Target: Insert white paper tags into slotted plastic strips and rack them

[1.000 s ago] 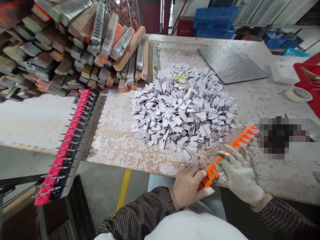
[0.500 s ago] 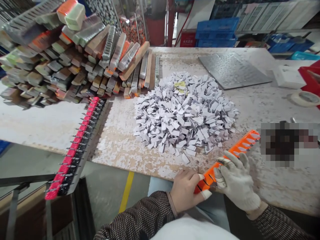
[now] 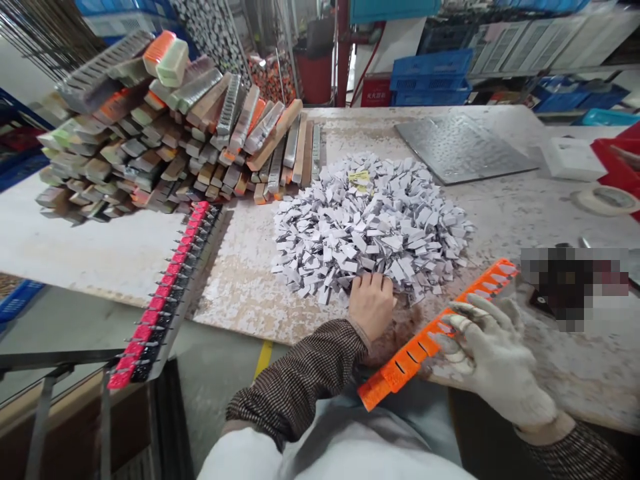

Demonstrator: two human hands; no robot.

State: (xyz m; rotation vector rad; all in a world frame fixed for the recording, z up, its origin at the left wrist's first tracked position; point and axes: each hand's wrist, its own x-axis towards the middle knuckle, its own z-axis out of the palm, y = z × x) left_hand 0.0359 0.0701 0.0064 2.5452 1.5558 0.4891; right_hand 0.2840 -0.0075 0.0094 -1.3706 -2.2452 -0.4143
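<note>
Bare left hand (image 3: 373, 308) at heap of small flat white pieces (image 3: 370, 227), can't tell grip. White-gloved right hand (image 3: 500, 365) holds long orange slotted strip (image 3: 407, 364), overhanging scuffed white counter (image 3: 500, 217); slack grip could drop it.

Far right of bench (image 3: 240, 293): flat grey plate (image 3: 465, 150), lying askew. White box (image 3: 573, 160) just beside its right corner; tape roll (image 3: 586, 202) nearer, on its side. Red bin (image 3: 611, 150) at right edge, partly cut off. Behind bench: stacked blue crates (image 3: 431, 70), red box (image 3: 376, 93) to their left. Yellow line (image 3: 263, 357) on floor.
</note>
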